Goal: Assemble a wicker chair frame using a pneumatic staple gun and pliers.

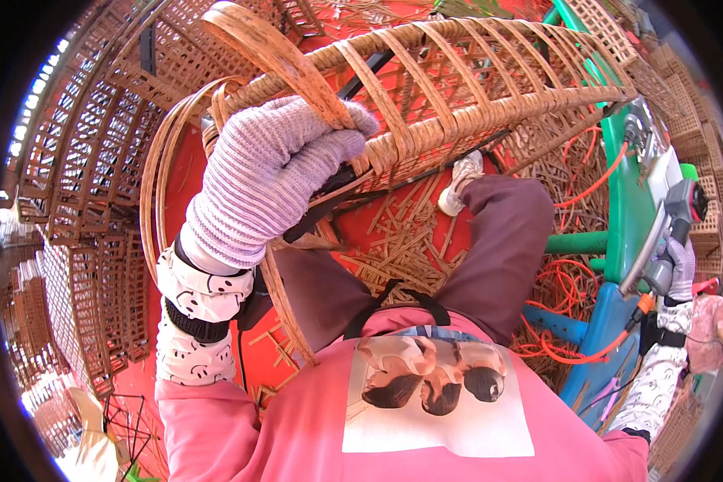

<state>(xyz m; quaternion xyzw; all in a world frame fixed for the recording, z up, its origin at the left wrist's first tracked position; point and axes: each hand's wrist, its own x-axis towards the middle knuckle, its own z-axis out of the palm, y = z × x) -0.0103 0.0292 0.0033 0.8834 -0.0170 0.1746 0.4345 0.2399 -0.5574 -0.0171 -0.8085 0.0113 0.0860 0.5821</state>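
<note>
Cane strip (283,63) between left fingers (337,148)

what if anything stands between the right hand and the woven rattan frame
In this picture, the power tool in the right hand, then the green stand left of it; depth to the woven rattan frame is unclear.

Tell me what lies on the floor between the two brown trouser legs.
Many short tan strips lie there on the red floor; the head view shows this.
</note>
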